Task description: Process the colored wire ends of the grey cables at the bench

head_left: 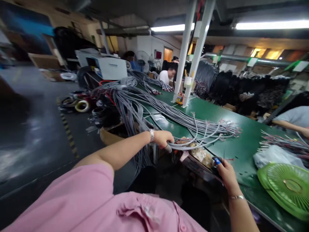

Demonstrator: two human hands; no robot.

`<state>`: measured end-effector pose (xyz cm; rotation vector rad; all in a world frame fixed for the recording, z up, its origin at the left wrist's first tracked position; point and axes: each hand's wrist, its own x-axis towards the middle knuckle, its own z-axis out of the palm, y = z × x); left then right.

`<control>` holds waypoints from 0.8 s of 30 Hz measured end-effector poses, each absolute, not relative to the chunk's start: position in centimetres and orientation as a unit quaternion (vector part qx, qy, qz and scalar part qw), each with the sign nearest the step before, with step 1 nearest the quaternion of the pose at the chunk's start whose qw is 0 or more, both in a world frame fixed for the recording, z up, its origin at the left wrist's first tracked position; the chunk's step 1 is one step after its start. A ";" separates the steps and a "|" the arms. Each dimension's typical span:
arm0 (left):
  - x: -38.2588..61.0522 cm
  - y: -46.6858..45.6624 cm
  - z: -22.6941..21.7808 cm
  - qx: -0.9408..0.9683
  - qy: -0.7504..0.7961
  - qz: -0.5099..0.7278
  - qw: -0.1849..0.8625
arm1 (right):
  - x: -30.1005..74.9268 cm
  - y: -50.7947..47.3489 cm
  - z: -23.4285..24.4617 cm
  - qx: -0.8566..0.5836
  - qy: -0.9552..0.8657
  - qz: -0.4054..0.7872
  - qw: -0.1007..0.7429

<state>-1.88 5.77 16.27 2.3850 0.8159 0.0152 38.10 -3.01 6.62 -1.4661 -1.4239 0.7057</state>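
My left hand [164, 138] is closed around a few grey cables [181, 147] at the near edge of the green table. Their stripped ends spread to the right over the tabletop, beside a large bundle of grey cables [166, 108]. My right hand [225, 174] is closed at the table edge, with blue tape around one finger. A dark object [215, 166] shows at its fingers, too small and blurred to name. Between my hands sits an open box [205, 158] with crumpled clear plastic and brownish pieces in it.
A green plastic basket lid [289, 187] lies at the right, by a plastic bag [275, 156] and more wires [277, 141]. White posts [181, 51] rise from the green table [212, 112]. A cardboard box [109, 137] stands below left. Co-workers sit behind and at the right.
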 end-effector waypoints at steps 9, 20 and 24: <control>6.2 -2.5 14.4 0.789 0.239 -0.111 0.555 | 37.8 -3.9 6.5 -0.581 -0.542 0.304 0.526; 6.4 -2.3 18.9 0.800 0.269 0.278 0.458 | 38.6 -4.0 5.1 -0.474 -0.440 0.347 0.679; 10.4 3.3 18.0 0.802 0.359 0.332 0.343 | 39.2 -3.9 4.6 -0.478 -0.447 0.320 0.685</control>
